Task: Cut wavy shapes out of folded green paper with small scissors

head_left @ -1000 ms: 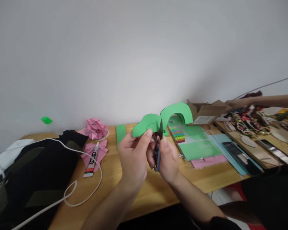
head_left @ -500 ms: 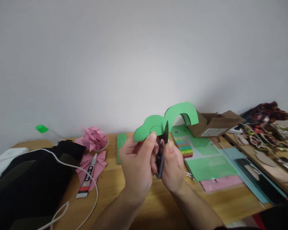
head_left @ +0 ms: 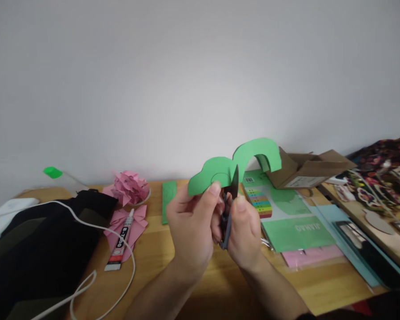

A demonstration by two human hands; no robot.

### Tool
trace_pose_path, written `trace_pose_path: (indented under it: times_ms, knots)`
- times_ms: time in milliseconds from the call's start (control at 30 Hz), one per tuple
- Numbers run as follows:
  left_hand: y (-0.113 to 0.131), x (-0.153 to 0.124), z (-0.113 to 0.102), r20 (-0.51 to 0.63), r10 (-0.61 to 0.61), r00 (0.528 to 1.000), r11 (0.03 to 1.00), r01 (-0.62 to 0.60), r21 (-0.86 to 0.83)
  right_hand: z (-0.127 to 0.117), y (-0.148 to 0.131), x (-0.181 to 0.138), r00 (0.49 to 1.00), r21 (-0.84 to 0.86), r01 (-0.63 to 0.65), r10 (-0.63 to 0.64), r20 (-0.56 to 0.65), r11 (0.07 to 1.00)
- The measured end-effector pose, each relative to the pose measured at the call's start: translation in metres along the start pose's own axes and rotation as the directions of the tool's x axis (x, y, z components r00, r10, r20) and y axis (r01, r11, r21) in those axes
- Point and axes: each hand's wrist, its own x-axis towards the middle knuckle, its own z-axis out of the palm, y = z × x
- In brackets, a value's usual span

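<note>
My left hand pinches a piece of green paper between thumb and fingers. A drawn oval line shows on the paper beside the thumb. My right hand is closed round a pair of scissors, whose dark blade points up at the paper. At the blade a curved strip of the green paper arches off to the right, bent back from the part I hold. Whether that strip is still joined behind the blade cannot be made out. Fingers cover most of the scissor handles.
On the wooden table lie a glue tube, a pink paper flower and a white cable. To the right are a colourful striped pad, a green paper packet, an open cardboard box and a phone.
Both hands, the paper and the scissors sit slightly further right in the picture. The view has shifted a little. The grip of each hand is the same.
</note>
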Motion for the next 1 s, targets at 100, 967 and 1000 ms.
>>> trace_pose_path:
  times_ms: [100, 967, 1000]
  knots:
    - [-0.001, -0.001, 0.000, 0.015, -0.027, 1.000, 1.000, 0.027, -0.003, -0.001, -0.002, -0.001, 1.000, -0.019, -0.010, 0.010, -0.002, 1.000]
    - [0.003, 0.005, -0.005, 0.113, 0.086, 0.990, 0.995, -0.080, -0.058, -0.017, -0.018, 0.001, 0.990, -0.043, -0.063, 0.068, 0.127, 0.997]
    - [0.002, 0.006, -0.005, 0.121, 0.093, 0.988, 0.994, -0.087, -0.061, -0.018, -0.018, 0.001, 0.988, -0.040, -0.075, 0.079, 0.133, 0.996]
